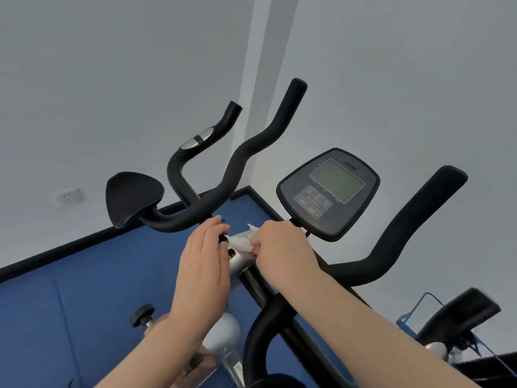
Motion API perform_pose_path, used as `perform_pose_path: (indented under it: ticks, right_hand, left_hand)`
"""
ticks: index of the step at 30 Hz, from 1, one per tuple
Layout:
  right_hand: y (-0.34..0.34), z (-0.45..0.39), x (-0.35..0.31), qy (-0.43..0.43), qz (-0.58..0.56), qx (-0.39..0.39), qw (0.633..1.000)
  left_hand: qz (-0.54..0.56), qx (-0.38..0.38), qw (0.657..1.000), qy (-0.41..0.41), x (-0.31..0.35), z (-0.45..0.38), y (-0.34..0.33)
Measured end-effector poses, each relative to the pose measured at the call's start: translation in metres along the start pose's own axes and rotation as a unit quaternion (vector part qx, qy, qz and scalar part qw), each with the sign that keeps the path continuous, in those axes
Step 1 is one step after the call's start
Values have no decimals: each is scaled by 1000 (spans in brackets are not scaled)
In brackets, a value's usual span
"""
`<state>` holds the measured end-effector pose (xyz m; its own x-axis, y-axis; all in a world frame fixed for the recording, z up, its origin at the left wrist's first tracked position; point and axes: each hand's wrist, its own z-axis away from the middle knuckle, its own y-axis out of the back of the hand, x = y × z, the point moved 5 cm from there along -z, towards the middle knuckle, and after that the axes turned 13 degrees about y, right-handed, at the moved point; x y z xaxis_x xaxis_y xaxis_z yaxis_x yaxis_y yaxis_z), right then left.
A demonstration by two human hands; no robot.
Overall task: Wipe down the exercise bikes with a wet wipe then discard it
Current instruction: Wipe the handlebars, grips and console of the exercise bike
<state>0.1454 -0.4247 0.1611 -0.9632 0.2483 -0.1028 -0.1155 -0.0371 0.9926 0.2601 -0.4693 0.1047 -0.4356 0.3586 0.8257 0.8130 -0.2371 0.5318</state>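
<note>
An exercise bike fills the view, with black curved handlebars (246, 152) and a grey console (330, 191) with a blank screen. My right hand (282, 250) grips a crumpled white wet wipe (242, 240) against the silver clamp (237, 261) where the handlebars meet the black stem (254, 284). My left hand (204, 259) lies over the left side of that clamp, fingers extended towards a small black knob (223, 238). Part of the wipe is hidden under my right fingers.
A black elbow pad (131, 197) sits at the left of the bars. Below are a black adjustment knob (142, 315), the bike's silver body (223, 331) and blue floor mats (84, 289). A second bike's black part (461, 312) shows at lower right. Grey walls stand close behind.
</note>
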Motion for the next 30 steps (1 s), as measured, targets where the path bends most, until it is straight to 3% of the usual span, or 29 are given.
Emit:
perform_pose_path:
  ticks: [3, 7, 11, 14, 21, 30]
  right_hand:
    - [3, 4, -7, 41, -10, 16, 999]
    - [2, 18, -5, 67, -51, 45, 995]
    - [15, 38, -19, 130, -108, 68, 983]
    - [10, 58, -45, 161, -188, 29, 969]
    - [-1, 110, -74, 101, -195, 120, 968]
    - [-34, 197, -156, -29, -237, 240, 941]
  left_hand:
    - [-2, -26, 998, 57, -1, 17, 6]
    - [-104, -55, 991, 65, -6, 39, 28]
    - [-161, -92, 970, 158, -20, 62, 50]
    - [-180, -105, 956, 207, -27, 88, 61]
    - [-132, -105, 966, 193, -33, 129, 92]
    - [-219, -185, 952, 102, -87, 186, 149]
